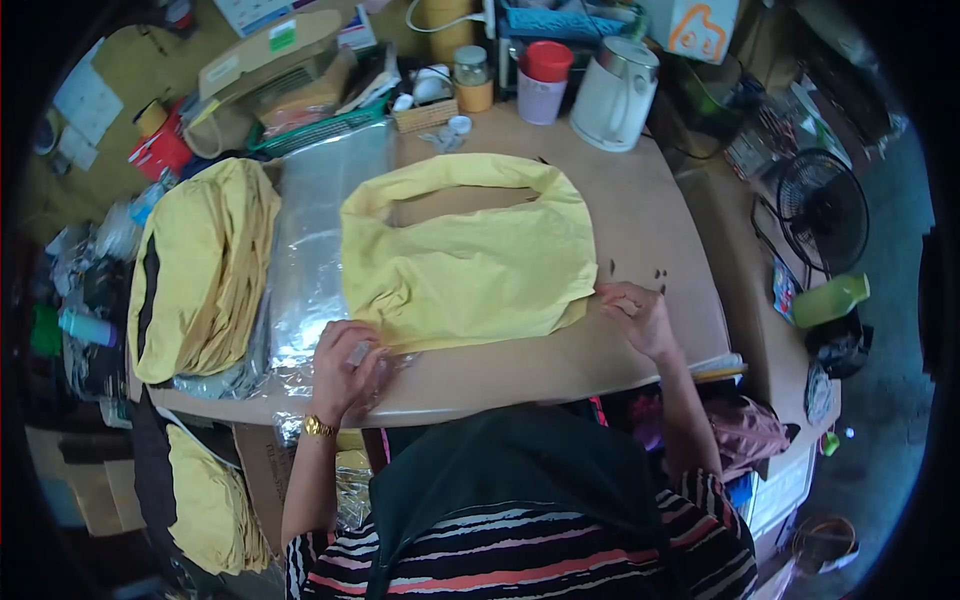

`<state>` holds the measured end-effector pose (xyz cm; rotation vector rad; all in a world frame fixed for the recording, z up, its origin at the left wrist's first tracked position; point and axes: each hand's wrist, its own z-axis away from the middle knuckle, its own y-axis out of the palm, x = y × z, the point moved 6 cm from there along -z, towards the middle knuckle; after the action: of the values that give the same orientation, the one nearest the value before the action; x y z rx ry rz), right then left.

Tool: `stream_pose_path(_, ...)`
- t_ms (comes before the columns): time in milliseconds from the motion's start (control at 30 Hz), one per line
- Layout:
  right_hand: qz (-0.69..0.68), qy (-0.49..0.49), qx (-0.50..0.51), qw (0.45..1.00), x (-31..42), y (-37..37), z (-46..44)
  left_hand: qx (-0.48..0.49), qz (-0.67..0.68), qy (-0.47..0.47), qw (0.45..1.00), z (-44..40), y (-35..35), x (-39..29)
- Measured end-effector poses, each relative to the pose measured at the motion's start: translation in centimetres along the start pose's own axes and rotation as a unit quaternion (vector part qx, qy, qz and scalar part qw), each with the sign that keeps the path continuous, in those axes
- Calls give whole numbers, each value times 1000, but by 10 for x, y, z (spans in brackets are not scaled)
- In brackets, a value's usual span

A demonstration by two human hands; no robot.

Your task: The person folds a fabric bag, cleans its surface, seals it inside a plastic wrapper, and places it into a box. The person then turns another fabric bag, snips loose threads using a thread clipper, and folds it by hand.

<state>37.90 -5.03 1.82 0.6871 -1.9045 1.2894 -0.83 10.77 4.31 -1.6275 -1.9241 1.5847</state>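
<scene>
A yellow cloth bag (470, 265) with a wide loop handle lies flat on the brown table, its handle pointing away from me. My right hand (640, 318) is at its lower right edge, thumb and fingers pinched on the cloth. At the lower left corner, my left hand (345, 365) has curled fingers around crumpled clear plastic (378, 378); part of that grip is hidden. Flat clear plastic bags (325, 220) lie to the left of the cloth. Beyond them is a thick stack of folded yellow cloth bags (205, 270).
A white electric kettle (615, 95), a red-lidded cup (543, 85) and a jar (472, 78) stand along the back. A green basket (320, 128) holds papers. More yellow cloth (210, 500) sits below left. A black fan (822, 210) stands right.
</scene>
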Motion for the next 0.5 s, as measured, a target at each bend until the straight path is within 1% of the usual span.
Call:
stream_pose_path(33, -51, 59, -38, 996, -7, 0, 6, -37, -10, -20, 999, 1, -2, 0)
stream_pose_path(67, -47, 66, -41, 996, -9, 3, 9, -74, -22, -43, 996, 2, -4, -1)
stream_pose_path(133, 39, -50, -92, 994, 5, 2, 7, -83, -21, -47, 995, -5, -2, -1)
stream_pose_path(167, 35, -51, -91, 994, 8, 4, 7, -78, 7, -50, 996, -10, -1, 0)
stream_pose_path(233, 84, -141, -137, 977, 31, 11, 1, -66, 44, -51, 996, -21, -4, -2)
stream_pose_path(267, 68, -154, -125, 978, 36, 18, -2, -68, 46, -36, 996, -23, -4, -1)
stream_pose_path(300, 68, -125, -143, 979, 32, 19, -2, -49, 63, -58, 995, -25, -4, 4)
stream_pose_path(333, 69, -97, -162, 980, 28, 18, -5, -63, 57, -41, 996, -27, -6, 8)
stream_pose_path(367, 66, -122, -150, 979, 31, 19, -9, -75, 53, -21, 996, -29, -6, 11)
stream_pose_path(400, 65, -143, -139, 978, 34, 19, -12, -85, 38, -33, 995, -29, -7, 15)
stream_pose_path(433, 54, -153, -131, 978, 34, 20, -15, -81, 61, -53, 993, -29, -6, 18)
stream_pose_path(467, 44, -138, -123, 982, 31, 19, -17, -76, 87, -70, 991, -29, -4, 21)
stream_pose_path(500, 37, -121, -117, 985, 27, 19, -20, -80, 80, -75, 991, -31, -4, 18)
